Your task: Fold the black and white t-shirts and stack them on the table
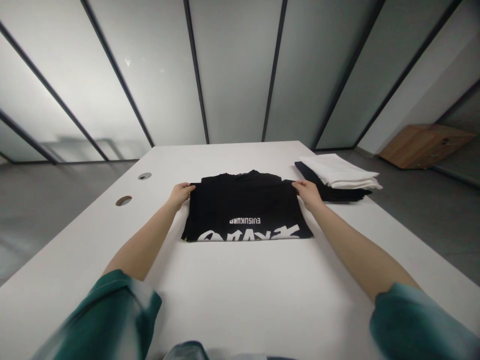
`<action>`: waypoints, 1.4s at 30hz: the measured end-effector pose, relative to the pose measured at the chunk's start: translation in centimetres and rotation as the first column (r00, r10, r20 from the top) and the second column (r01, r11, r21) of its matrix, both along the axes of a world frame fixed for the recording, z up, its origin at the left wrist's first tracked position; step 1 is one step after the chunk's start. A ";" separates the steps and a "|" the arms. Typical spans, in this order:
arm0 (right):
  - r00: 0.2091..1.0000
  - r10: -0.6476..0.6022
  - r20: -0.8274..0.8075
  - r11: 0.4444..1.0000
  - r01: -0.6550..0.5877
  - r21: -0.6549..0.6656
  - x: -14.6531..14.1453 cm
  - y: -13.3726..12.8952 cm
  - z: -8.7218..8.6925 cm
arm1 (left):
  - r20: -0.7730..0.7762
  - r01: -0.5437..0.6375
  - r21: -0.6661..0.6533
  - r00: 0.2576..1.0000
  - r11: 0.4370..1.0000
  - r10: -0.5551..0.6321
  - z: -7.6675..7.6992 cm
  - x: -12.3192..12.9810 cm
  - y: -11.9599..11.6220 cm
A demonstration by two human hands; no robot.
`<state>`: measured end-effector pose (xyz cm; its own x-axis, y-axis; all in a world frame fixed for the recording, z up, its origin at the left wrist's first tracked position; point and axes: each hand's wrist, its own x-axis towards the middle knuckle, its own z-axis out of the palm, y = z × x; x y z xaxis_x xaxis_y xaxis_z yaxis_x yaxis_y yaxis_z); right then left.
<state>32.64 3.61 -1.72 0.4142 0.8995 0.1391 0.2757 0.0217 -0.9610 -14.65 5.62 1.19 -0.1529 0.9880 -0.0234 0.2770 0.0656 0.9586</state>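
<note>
A black shirt (pixel 243 205) with white lettering lies folded on the white table (pixel 262 290), its print upside down from my view. My left hand (pixel 181 194) pinches the shirt's far left corner between thumb and fingers. At the far right corner, my right hand (pixel 307 192) grips the fabric the same way. Both arms reach forward over the table, one on each side of the shirt.
Folded white cloth (pixel 337 171) rests on folded black cloth (pixel 345 195) at the table's right side. Two round holes (pixel 123 200) (pixel 144 176) are in the tabletop at left. Beyond the table stand frosted panels and, far right, a wooden cabinet (pixel 423 146).
</note>
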 end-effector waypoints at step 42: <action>0.475 0.274 0.836 0.961 -0.163 -0.222 -2.2 1.7 0.1 | -0.841 0.191 -0.044 0.524 0.981 -0.139 -1.2 3.4 0.6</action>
<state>30.40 5.34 -1.57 -0.0703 0.9738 0.2163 0.9585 0.1260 -0.2556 -11.30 6.24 0.02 0.0888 0.9934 0.0727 0.9536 -0.1059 0.2819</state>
